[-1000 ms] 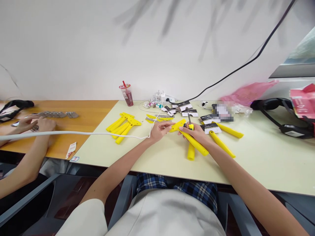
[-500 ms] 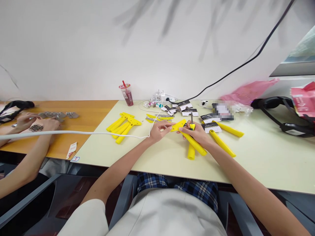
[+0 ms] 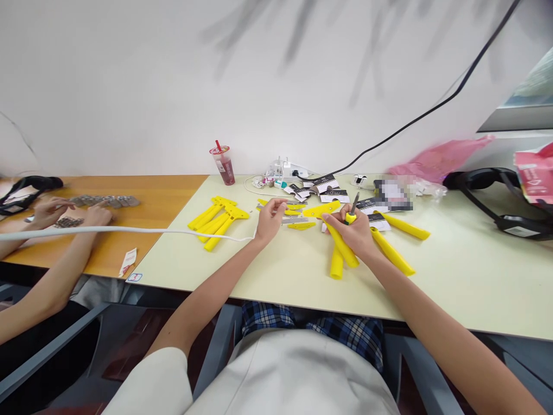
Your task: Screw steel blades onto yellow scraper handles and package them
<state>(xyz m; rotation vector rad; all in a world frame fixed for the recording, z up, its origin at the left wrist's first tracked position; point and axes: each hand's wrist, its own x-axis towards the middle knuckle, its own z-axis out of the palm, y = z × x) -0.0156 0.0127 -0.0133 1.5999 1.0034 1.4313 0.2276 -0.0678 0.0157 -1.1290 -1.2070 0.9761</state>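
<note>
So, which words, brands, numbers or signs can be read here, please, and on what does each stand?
"3", probably: on the sticker at the desk corner.
Too small or blurred to read: print on the drink cup, black-and-white cards, paper slip and pink package.

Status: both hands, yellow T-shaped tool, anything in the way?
Right hand holding yellow T-shaped tool and screwdriver. Left hand off the tool, beside yellow strips; grip unclear. White cable crosses view toward left wrist.

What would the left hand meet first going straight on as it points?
Likely the yellow strips just past the left hand; height above the table is unclear, so it could pass over.
</note>
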